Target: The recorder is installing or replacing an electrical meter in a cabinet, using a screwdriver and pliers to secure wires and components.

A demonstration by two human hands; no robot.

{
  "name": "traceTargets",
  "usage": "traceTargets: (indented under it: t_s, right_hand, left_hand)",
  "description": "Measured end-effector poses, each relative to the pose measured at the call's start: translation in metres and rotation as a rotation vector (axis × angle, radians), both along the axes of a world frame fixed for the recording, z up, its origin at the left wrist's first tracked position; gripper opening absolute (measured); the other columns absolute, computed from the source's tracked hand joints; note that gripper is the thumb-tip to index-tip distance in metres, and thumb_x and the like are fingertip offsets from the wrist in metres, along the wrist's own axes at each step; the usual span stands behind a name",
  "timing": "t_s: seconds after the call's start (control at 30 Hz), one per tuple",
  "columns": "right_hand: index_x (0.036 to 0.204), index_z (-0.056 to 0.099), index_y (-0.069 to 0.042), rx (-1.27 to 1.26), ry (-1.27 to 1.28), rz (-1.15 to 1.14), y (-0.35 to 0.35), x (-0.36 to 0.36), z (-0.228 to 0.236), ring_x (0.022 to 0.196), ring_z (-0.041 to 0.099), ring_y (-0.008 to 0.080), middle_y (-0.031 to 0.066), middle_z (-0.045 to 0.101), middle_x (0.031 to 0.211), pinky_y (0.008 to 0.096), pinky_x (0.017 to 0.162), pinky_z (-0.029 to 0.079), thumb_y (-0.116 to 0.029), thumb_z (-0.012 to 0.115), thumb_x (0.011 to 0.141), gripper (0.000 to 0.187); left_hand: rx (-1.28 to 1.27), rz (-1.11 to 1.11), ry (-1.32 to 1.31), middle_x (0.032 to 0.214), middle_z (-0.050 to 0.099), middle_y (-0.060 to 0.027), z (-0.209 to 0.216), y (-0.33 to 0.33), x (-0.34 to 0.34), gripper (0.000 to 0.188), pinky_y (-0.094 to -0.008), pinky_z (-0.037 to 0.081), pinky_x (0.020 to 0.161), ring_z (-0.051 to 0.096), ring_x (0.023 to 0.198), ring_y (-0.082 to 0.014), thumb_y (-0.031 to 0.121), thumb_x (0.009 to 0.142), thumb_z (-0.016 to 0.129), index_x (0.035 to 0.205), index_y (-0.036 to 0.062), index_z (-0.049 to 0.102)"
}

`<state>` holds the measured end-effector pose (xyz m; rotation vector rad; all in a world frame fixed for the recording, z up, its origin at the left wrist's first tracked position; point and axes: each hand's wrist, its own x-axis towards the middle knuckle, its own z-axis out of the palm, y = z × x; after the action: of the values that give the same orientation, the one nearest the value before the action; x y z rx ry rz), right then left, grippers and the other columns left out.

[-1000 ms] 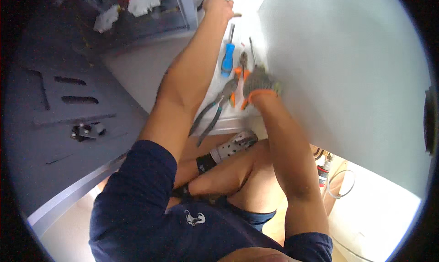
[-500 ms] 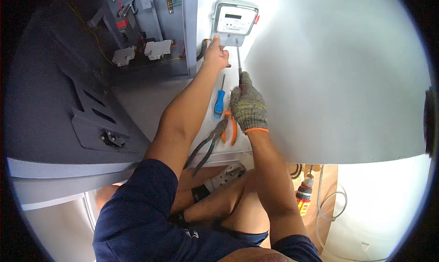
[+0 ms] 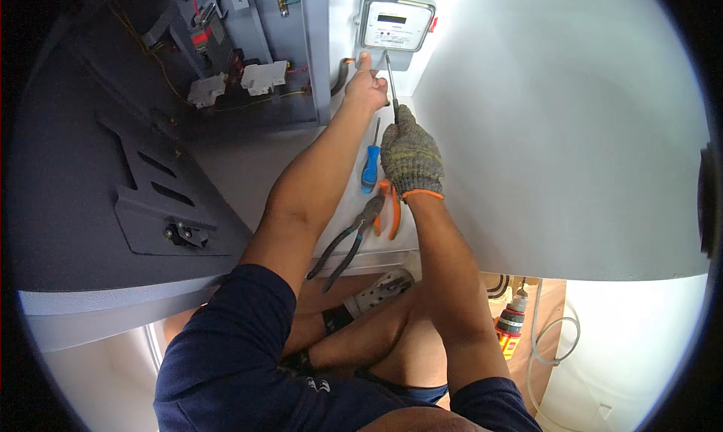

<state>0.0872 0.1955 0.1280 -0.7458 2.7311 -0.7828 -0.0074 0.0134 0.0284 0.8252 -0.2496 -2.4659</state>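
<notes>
An electricity meter [image 3: 398, 25] in a grey case with a clear front is mounted on the white panel. My bare left hand [image 3: 367, 89] presses one outstretched finger on the meter's lower-left cover; its other fingers are partly bent and grip nothing visible. A knitted grey-and-yellow glove covers my right hand [image 3: 412, 155], closed around a screwdriver [image 3: 392, 82] whose handle is mostly hidden. The screwdriver's tip meets the cover just under the meter's window. Beside the glove lie a blue-handled screwdriver [image 3: 370, 170], dark-handled pliers [image 3: 362, 225] and an orange-handled tool [image 3: 395, 215], partly covered.
At left is an open grey metal cabinet [image 3: 319, 55] with white circuit breakers [image 3: 263, 78] and loose wires. Its dark door [image 3: 75, 191] borders my left arm. A curved pale panel [image 3: 557, 146] stands at right. Below it are a power drill [image 3: 510, 325] and a clear hose [image 3: 576, 334].
My right hand has raised the screwdriver, bringing its tip from the cover's lower edge up to just below the meter window. The whole view has shifted slightly; my left finger stays on the cover.
</notes>
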Motion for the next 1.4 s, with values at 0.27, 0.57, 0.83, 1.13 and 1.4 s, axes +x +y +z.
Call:
traceTargets:
  t_s: [0.27,0.57,0.83,1.13,1.4]
  right_hand:
    - [0.131,0.050,-0.011,0.028,-0.009,0.020,-0.002,-0.001,0.003,0.094,0.063,0.0409,0.0233,0.065,0.102,0.0515,0.084,0.048,-0.026,0.045,0.092,0.042]
    - [0.131,0.051,-0.010,0.004,0.002,0.018,0.002,-0.001,0.002,0.096,0.063,0.0409,0.0233,0.065,0.104,0.0509,0.085,0.048,-0.027,0.045,0.092,0.043]
    - [0.131,0.052,-0.012,0.018,-0.008,0.001,0.000,0.000,0.004,0.096,0.063,0.0407,0.0229,0.065,0.105,0.0506,0.086,0.048,-0.026,0.046,0.092,0.042]
    - [0.133,0.052,-0.012,-0.007,-0.025,-0.007,-0.001,-0.004,-0.001,0.099,0.062,0.0402,0.0227,0.064,0.108,0.0496,0.090,0.047,-0.027,0.045,0.092,0.045]
    - [0.110,0.057,-0.003,-0.871,-1.289,-0.218,0.004,-0.020,-0.042,0.069,0.061,0.0214,0.0085,0.058,0.081,0.0320,0.052,0.052,-0.028,0.068,0.084,0.038]
  left_hand:
    - [0.028,-0.052,-0.021,0.083,0.050,-0.0028,-0.002,-0.007,0.002,0.049,-0.0211,0.036,0.045,0.040,0.058,-0.0120,0.046,0.082,0.072,0.095,0.0024,0.054]
    - [-0.002,-0.014,-0.084,0.086,0.053,-0.0026,0.005,-0.002,0.005,0.049,-0.0207,0.037,0.044,0.040,0.057,-0.0113,0.047,0.082,0.072,0.094,0.0028,0.056]
    - [-0.009,-0.012,-0.075,0.090,0.053,-0.0038,0.004,-0.002,0.001,0.050,-0.0206,0.037,0.044,0.038,0.056,-0.0114,0.045,0.082,0.073,0.096,0.0008,0.055]
    - [-0.004,0.002,-0.072,0.095,0.054,-0.0053,0.005,0.001,0.002,0.052,-0.0215,0.036,0.045,0.036,0.057,-0.0118,0.045,0.080,0.074,0.100,0.0004,0.055]
    - [-0.021,-0.068,-0.045,0.095,0.055,-0.0031,-0.006,-0.008,-0.002,0.053,-0.0210,0.035,0.047,0.037,0.062,-0.0108,0.047,0.081,0.073,0.104,0.0027,0.057]
